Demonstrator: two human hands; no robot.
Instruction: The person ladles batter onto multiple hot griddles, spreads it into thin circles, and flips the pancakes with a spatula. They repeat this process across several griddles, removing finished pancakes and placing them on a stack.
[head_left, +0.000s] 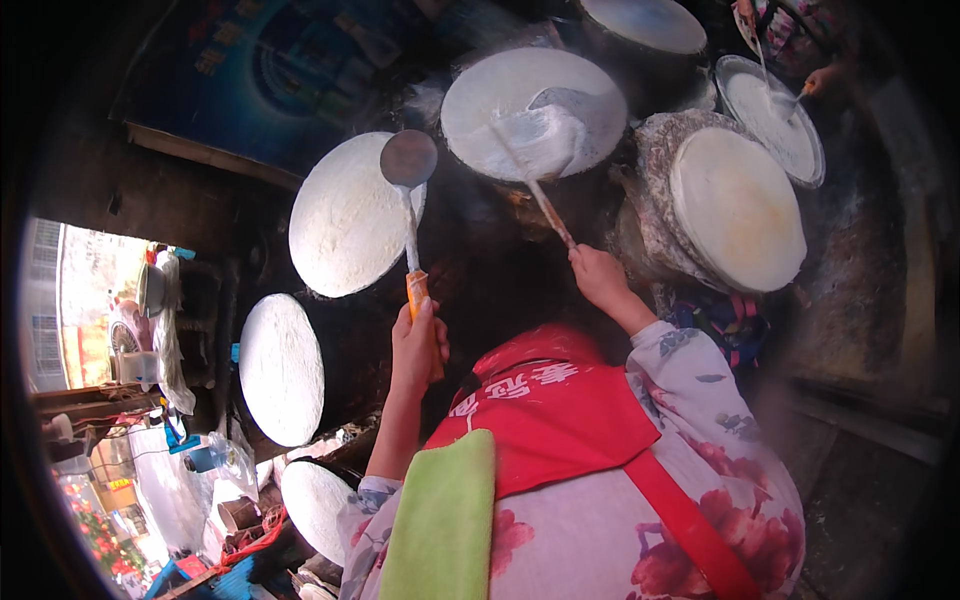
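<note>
My left hand (416, 341) is closed round the orange handle of a metal ladle (409, 159), whose round bowl is raised over the right edge of a white-coated round pan (345, 225). In my right hand (604, 281) is a thin stick (551, 210); its far end reaches over another round pan (480, 97). On that pan a white, wet-looking sheet or batter (551, 139) lies folded and bunched near the middle. A red apron (555, 420) and a green cloth (442, 517) are on my front.
More round white surfaces stand around: a pale disc on a crusted stack (739, 210) at right, a pan at the top (649, 22), and others at left (281, 367) and lower left (319, 502). Another person's hand (821, 79) works at a pan (772, 120) upper right. A blue printed panel (277, 82) stands upper left.
</note>
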